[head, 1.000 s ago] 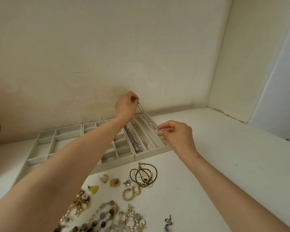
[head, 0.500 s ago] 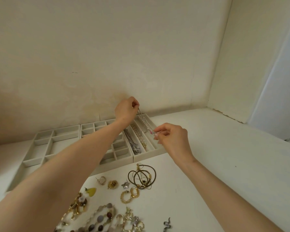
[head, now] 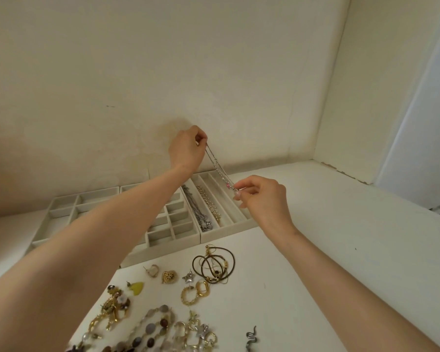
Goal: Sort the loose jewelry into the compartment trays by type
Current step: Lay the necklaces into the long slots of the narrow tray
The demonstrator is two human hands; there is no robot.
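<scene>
Left hand and right hand each pinch one chain end. Hold it taut and lower it lengthwise into a free tray slot.

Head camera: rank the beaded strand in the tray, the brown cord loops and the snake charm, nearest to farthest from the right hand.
1. Beaded strand, in the tray beside the right hand.
2. Brown cord loops, on the table.
3. Snake charm, bottom edge.
</scene>
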